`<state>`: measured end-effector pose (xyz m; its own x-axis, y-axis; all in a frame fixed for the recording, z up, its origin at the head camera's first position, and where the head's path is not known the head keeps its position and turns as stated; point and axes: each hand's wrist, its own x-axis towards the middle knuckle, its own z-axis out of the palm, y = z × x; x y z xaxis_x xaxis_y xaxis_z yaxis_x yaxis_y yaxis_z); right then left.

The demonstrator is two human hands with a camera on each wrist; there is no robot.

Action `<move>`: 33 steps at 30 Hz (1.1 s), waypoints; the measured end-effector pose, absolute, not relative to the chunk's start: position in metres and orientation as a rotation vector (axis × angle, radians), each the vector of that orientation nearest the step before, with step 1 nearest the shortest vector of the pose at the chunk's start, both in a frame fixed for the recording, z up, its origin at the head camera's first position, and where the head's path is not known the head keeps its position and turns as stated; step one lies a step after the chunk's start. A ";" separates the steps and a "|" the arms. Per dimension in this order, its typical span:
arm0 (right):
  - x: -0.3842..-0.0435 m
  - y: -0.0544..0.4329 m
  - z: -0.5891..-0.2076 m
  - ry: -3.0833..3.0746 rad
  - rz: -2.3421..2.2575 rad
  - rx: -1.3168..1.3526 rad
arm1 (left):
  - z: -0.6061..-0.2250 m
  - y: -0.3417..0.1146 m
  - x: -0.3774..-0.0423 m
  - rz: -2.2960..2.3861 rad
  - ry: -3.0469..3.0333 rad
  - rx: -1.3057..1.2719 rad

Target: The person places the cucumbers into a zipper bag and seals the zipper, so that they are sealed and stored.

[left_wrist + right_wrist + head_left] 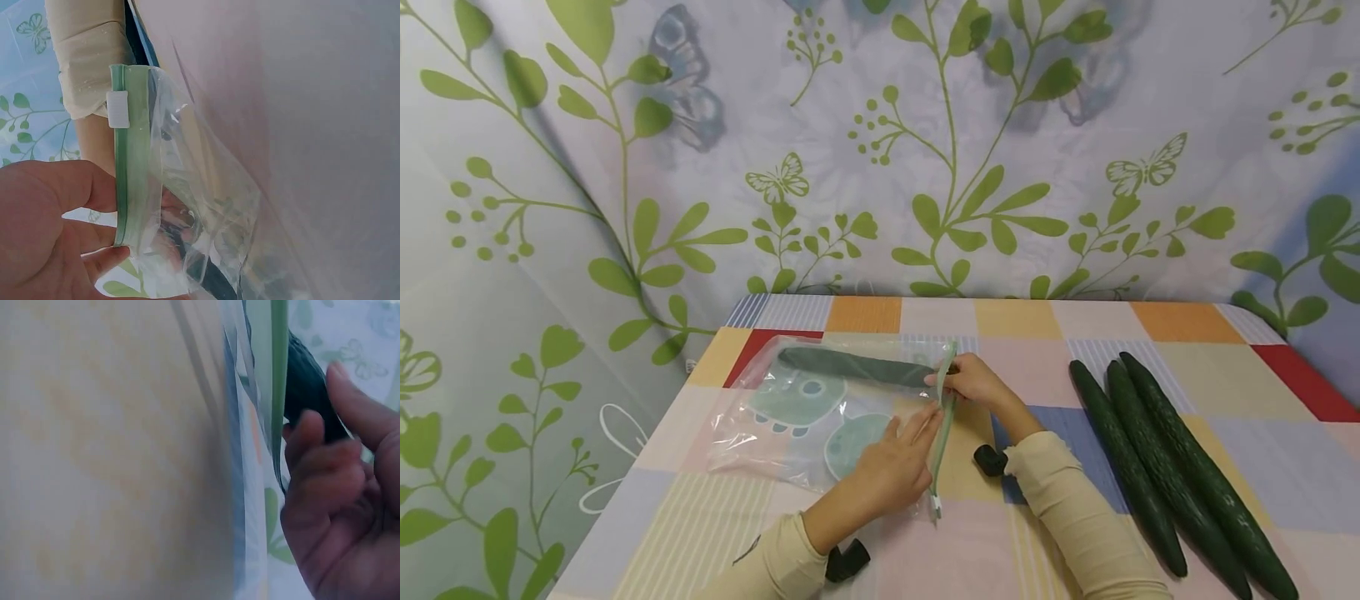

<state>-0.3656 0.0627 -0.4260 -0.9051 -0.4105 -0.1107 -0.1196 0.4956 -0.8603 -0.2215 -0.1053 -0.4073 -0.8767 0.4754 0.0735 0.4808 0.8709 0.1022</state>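
Bagging cucumber [853, 367], seemingly; mostly inside clear bag [820, 414]. Right hand [976, 382] grips its end, left hand [891, 467] pinches green zip strip [947, 417] (three more cucumbers [1170, 475] on counter [925, 558]). Next push likely needs mouth wide.

Head view bright, even, glints on bag [857, 406]; left wrist view hazy; right wrist dim, right hand [340, 506] and bench [112, 450] blurred.

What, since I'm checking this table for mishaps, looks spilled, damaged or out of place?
Nothing stands out: one cucumber lies mostly inside the clear bag, the other three cucumbers lie side by side, looking whole, and no spill shows.
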 end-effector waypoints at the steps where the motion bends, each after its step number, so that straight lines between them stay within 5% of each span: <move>1: -0.365 0.066 -0.426 2.436 -1.353 -0.474 | -0.407 -0.105 -0.222 -0.186 -2.997 -0.763; 7: -0.366 0.080 -0.425 2.335 -1.389 -0.589 | -0.408 -0.105 -0.223 -0.138 -3.020 -0.768; 33: -0.372 0.088 -0.435 2.656 -1.377 -0.328 | -0.404 -0.104 -0.220 -0.278 -3.089 -0.880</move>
<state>-0.3717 0.0884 -0.4352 -0.9676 -0.2518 -0.0167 -0.1315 0.5597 -0.8182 -0.2203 -0.1040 -0.4039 -0.8479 0.5292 -0.0317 0.5151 0.8364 0.1875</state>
